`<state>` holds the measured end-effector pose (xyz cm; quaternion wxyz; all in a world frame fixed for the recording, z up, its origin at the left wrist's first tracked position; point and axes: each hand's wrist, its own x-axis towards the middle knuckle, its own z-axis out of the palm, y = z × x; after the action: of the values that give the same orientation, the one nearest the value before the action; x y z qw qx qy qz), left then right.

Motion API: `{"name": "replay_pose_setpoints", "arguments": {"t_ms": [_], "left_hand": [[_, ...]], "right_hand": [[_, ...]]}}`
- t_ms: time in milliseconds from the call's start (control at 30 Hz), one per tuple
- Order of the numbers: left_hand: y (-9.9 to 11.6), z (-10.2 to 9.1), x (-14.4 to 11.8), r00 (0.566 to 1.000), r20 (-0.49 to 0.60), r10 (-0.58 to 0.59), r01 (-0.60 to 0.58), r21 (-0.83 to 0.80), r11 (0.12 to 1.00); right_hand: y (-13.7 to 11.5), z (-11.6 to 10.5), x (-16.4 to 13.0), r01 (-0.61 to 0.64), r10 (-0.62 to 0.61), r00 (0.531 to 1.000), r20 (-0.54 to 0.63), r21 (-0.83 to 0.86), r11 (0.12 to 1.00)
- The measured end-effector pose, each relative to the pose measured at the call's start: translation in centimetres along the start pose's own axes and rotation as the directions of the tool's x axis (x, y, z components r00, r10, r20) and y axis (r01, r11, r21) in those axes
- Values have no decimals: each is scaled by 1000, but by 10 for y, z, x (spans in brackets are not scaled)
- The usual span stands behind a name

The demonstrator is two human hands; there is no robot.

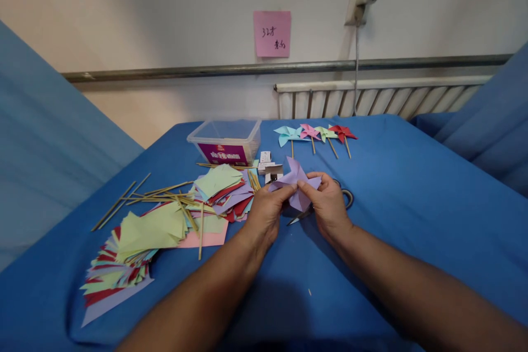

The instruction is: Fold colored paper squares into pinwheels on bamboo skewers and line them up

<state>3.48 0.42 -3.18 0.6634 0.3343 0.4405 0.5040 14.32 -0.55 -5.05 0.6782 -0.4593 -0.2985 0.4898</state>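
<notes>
Both my hands hold a lilac paper pinwheel (296, 179) just above the blue cloth. My left hand (266, 210) pinches its left flap, and my right hand (328, 203) pinches the centre from the right. Under my right hand lie scissors (346, 197), partly hidden. Several finished pinwheels on sticks (315, 135), in cyan, pink, green and red, lie in a row behind my hands.
Stacks of coloured paper squares (220, 190) and a fanned pile (132, 247) lie to the left, with loose wooden sticks (157, 193) between them. A clear plastic box (226, 140) stands behind, small white boxes (272, 168) beside it. A radiator (379, 96) and a pink note (271, 33) are on the wall.
</notes>
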Motion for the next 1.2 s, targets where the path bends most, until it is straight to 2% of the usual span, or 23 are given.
{"name": "replay_pose_setpoints", "arguments": {"t_ms": [133,233,367,467,567,667,867,1200], "left_hand": [[6,0,0,1000,-24,17,-16,21,1000],[16,-2,1,999,-30,-21,20,-31,999],[30,-7,4,998,-39,-53,49,-102,994],[35,-10,5,997,-34,-64,60,-113,992],[35,-11,5,998,-4,-59,58,-101,993],[33,-11,4,999,12,-46,47,-84,995],[28,-6,2,999,38,-19,21,-42,999],[21,-4,1,1000,28,0,-1,47,999]], "right_hand": [[0,-4,2,27,-24,996,82,-28,999],[-1,-9,4,161,-149,972,180,-53,986],[-5,-17,5,434,-346,865,362,-195,880],[-8,-19,3,566,-369,774,514,-301,768],[-10,-19,2,603,-368,731,575,-292,743],[-10,-18,3,580,-376,748,547,-265,770],[-5,-17,8,458,-333,843,422,-239,856],[-2,-18,11,388,-291,896,336,-274,880]]}}
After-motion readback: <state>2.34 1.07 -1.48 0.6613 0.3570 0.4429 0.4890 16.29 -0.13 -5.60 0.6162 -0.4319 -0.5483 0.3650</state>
